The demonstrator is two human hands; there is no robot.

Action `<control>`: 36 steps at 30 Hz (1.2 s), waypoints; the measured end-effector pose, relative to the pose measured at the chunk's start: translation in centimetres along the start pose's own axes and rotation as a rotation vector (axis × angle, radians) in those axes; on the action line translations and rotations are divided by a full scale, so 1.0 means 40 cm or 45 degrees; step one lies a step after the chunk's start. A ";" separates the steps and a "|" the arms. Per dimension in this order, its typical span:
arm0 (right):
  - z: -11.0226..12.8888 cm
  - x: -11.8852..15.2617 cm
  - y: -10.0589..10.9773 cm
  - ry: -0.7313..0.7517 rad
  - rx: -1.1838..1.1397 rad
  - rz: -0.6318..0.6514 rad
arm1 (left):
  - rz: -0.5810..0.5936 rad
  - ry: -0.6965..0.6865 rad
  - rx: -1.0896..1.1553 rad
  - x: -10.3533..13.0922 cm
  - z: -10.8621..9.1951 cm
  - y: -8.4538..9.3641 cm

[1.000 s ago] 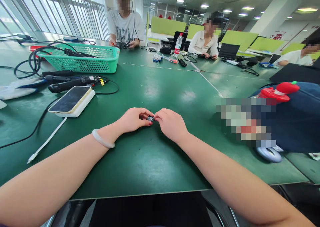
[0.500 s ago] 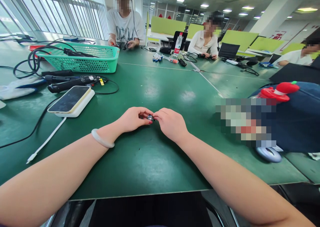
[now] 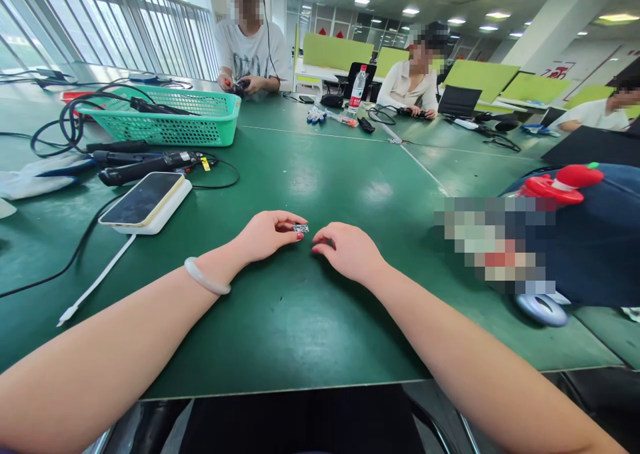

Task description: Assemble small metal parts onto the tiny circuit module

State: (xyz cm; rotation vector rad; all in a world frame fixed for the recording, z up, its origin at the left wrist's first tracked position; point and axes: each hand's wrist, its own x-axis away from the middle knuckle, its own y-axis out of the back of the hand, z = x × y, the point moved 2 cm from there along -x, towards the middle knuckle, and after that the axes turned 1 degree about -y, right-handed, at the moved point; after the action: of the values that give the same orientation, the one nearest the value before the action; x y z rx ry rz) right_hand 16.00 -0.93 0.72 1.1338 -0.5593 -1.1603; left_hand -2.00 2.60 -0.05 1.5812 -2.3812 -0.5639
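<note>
In the head view, my left hand [image 3: 264, 235] pinches a small rectangular black-and-silver piece [image 3: 301, 229] between thumb and fingers, just above the table. The piece is too small to name; part of it is covered by the fingers. A pale bangle [image 3: 206, 279] circles the left wrist. To the right, a short gap away from the piece, my right hand [image 3: 349, 249] has its fingers loosely curled, the thumb and forefinger apart. Nothing shows between them. Both hands are over the green table [image 3: 280, 321].
Left of my hands a phone [image 3: 143, 201] lies on a white block with a cable, near black tools [image 3: 145, 167] and a green basket [image 3: 170, 124]. On the right are a dark blue bag [image 3: 595, 241] and a purple round object [image 3: 543, 309]. Several people sit beyond.
My right hand has let go of the small piece and drawn back slightly to the right, its fingers parting. The left hand still holds the piece, now more exposed.
</note>
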 end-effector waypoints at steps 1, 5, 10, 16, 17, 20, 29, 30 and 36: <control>-0.005 0.001 0.000 -0.013 -0.011 0.067 | -0.013 0.004 -0.008 0.000 0.002 0.001; -0.014 0.003 -0.002 -0.001 0.003 0.182 | -0.028 -0.009 -0.003 -0.001 0.006 0.003; -0.005 0.002 -0.005 0.043 0.008 0.118 | -0.019 -0.014 0.027 0.000 0.006 0.002; -0.002 0.001 -0.011 0.071 0.039 0.139 | -0.011 -0.020 0.036 -0.001 0.005 0.002; -0.001 0.001 -0.012 0.074 0.046 0.139 | -0.004 -0.019 0.039 0.000 0.004 0.002; -0.001 0.001 -0.012 0.073 0.067 0.112 | 0.014 -0.017 0.037 0.001 0.003 0.001; 0.010 0.007 0.002 0.194 0.267 -0.254 | 0.058 -0.021 0.051 0.003 -0.006 -0.006; 0.013 0.008 0.001 0.214 0.312 -0.263 | 0.063 -0.025 0.053 0.003 -0.005 -0.006; 0.016 0.010 -0.004 0.334 0.531 -0.246 | 0.064 -0.034 0.035 0.003 -0.003 -0.006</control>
State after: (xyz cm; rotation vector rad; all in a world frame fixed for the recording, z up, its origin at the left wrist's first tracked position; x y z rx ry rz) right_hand 15.57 -1.55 0.75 1.7016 -0.5076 -1.0608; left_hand -1.82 2.38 -0.04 1.5292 -2.4512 -0.5474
